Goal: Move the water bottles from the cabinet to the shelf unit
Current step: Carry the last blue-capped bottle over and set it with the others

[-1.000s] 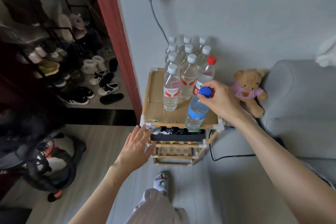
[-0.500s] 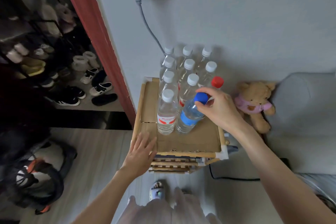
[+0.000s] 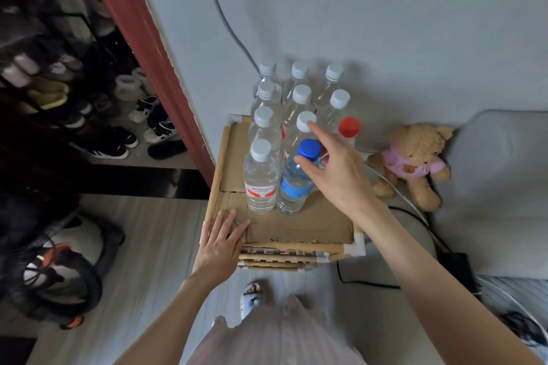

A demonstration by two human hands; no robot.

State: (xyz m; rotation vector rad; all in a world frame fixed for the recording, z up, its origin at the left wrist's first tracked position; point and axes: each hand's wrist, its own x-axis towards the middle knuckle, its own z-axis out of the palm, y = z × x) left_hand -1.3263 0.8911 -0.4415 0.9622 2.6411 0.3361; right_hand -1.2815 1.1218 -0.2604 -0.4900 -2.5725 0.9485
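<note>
A blue-capped water bottle stands upright on the cardboard top of the wooden shelf unit, in the front row beside a white-capped bottle. Behind them stand several more white-capped bottles and one red-capped bottle, all against the wall. My right hand hovers just right of the blue cap with fingers spread; the thumb tip is at the bottle's neck. My left hand lies flat on the shelf top's front left corner.
A teddy bear leans against a grey sofa right of the shelf. A grey cable runs down the wall from a socket. Left stands a red door frame and a shoe rack. Black cables lie on the floor.
My right hand carried the tilted blue-capped bottle back into the front row, stood it upright and spread its fingers. My left hand came down onto the shelf corner.
</note>
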